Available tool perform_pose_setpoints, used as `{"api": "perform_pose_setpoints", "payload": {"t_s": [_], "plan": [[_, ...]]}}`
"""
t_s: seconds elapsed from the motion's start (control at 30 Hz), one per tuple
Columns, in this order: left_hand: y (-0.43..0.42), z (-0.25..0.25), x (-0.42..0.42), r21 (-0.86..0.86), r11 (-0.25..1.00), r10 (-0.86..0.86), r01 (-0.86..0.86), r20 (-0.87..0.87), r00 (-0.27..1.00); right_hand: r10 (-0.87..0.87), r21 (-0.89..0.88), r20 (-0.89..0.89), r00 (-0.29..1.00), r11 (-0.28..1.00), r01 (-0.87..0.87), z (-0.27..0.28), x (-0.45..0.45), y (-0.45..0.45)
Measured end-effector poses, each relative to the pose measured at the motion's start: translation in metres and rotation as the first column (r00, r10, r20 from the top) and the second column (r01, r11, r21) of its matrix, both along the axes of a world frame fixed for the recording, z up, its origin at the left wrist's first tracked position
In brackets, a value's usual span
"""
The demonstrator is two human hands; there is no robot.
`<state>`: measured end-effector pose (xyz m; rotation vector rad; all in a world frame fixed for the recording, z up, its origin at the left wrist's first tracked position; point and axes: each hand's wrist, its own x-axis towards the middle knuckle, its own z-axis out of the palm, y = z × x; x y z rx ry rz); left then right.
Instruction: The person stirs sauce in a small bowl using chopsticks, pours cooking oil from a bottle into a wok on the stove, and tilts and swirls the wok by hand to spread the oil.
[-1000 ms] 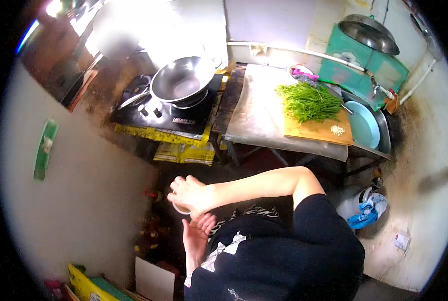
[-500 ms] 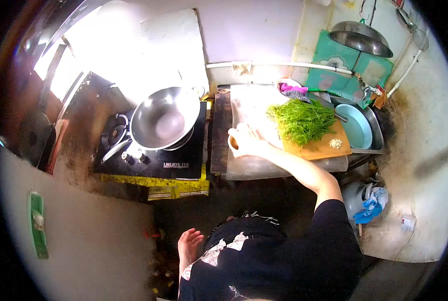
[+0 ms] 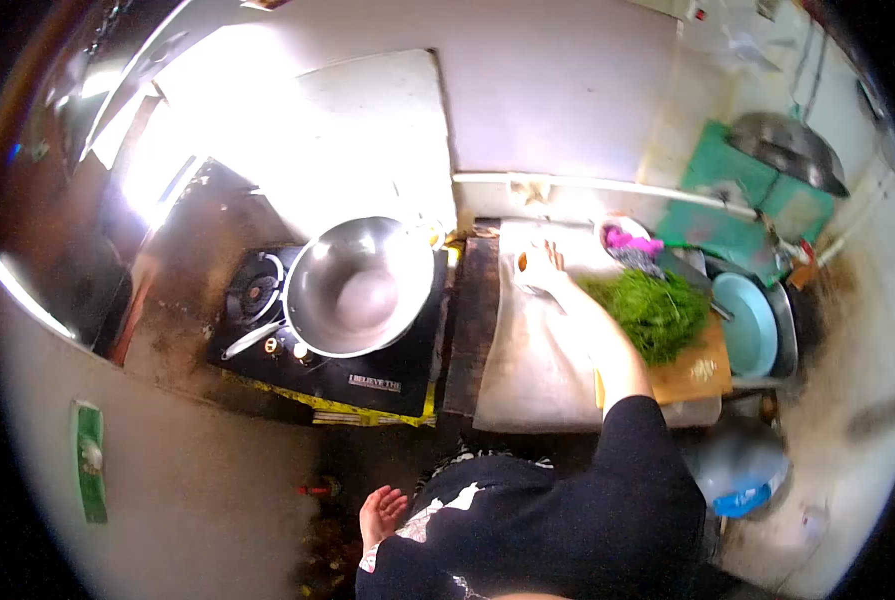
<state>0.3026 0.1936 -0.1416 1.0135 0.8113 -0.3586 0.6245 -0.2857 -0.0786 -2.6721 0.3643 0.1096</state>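
My right hand point(image 3: 541, 270) is wrapped around a small round container with a brown opening or contents point(image 3: 523, 262), over the far part of the pale metal work surface point(image 3: 527, 370). Blur keeps its exact kind from showing. Beside my right forearm, a heap of leafy greens point(image 3: 657, 312) covers much of a wooden cutting board point(image 3: 682, 385). Some chopped pale bits point(image 3: 703, 370) lie near the board's corner. My left hand point(image 3: 382, 512) hangs low beside my body, fingers loosely apart, holding nothing.
A bare wok point(image 3: 359, 290) sits on the black gas stove point(image 3: 317, 372) at left. Behind the greens is a bowl point(image 3: 607, 230) with something purple. A light-blue basin point(image 3: 745, 325) stands in the sink at right. A metal lid point(image 3: 787, 150) hangs on the wall.
My right hand has reached farther toward the wall with the small container. The camera view has shifted, so the kitchen appears lower and farther right. My left hand stays low and open.
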Motion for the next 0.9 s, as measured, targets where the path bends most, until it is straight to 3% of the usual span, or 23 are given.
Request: {"api": "perform_pose_setpoints", "payload": {"t_s": [0.1, 0.27, 0.33, 0.37, 0.43, 0.5, 0.57, 0.63, 0.67, 0.77, 0.8, 0.87, 0.9], "plan": [[-0.016, 0.013, -0.001, 0.054, 0.996, 0.072, -0.070, -0.030, 0.997, 0.080, 0.018, -0.081, 0.994, 0.997, -0.078, 0.003, 0.009, -0.008], [-0.027, 0.006, 0.002, 0.018, 0.997, 0.071, -0.070, -0.054, 0.996, 0.029, -0.168, 0.116, 0.993, 0.986, -0.009, -0.033, 0.021, -0.015], [-0.031, 0.003, 0.006, 0.008, 0.999, 0.044, -0.043, -0.037, 0.998, 0.054, -0.036, -0.090, 0.994, 0.998, -0.057, -0.020, 0.020, -0.016], [-0.034, 0.010, 0.013, 0.013, 1.000, 0.019, -0.018, -0.042, 0.999, 0.065, -0.034, -0.098, 0.993, 0.997, -0.069, -0.012, 0.016, -0.012], [-0.038, 0.025, 0.028, 0.040, 0.998, -0.042, 0.043, -0.038, 0.998, 0.044, -0.116, -0.012, 0.999, 0.992, -0.045, 0.001, 0.001, -0.008], [-0.034, 0.033, 0.046, 0.059, 0.991, -0.120, 0.122, -0.026, 0.992, -0.006, -0.076, 0.180, 0.984, 0.997, 0.020, 0.011, -0.010, -0.006], [-0.023, 0.038, 0.064, 0.149, 0.968, -0.214, 0.202, 0.067, 0.974, -0.016, 0.031, 0.423, 0.906, 1.000, 0.003, 0.013, -0.025, -0.013], [-0.009, 0.042, 0.087, 0.221, 0.941, -0.276, 0.256, 0.067, 0.959, 0.018, 0.007, 0.580, 0.814, 1.000, -0.027, 0.040, -0.057, -0.011], [0.002, 0.043, 0.101, 0.274, 0.916, -0.328, 0.291, 0.098, 0.940, 0.016, -0.027, 0.677, 0.736, 1.000, 0.003, 0.038, -0.069, -0.010], [0.036, 0.070, 0.151, 0.522, 0.786, -0.486, 0.331, 0.190, 0.853, -0.051, 0.084, 0.687, 0.725, 0.996, -0.010, 0.026, -0.114, -0.007], [0.056, 0.067, 0.173, 0.601, 0.748, -0.512, 0.282, 0.252, 0.821, -0.098, 0.158, 0.680, 0.727, 0.987, -0.014, 0.023, -0.130, -0.001], [0.083, 0.088, 0.220, 0.877, 0.479, -0.655, 0.038, 0.328, 0.681, -0.182, 0.205, 0.654, 0.734, 0.977, 0.060, 0.019, -0.160, 0.018], [0.093, 0.101, 0.242, 0.925, 0.370, -0.715, -0.091, 0.346, 0.608, -0.250, 0.254, 0.629, 0.736, 0.961, 0.109, 0.017, -0.173, 0.028]]}}
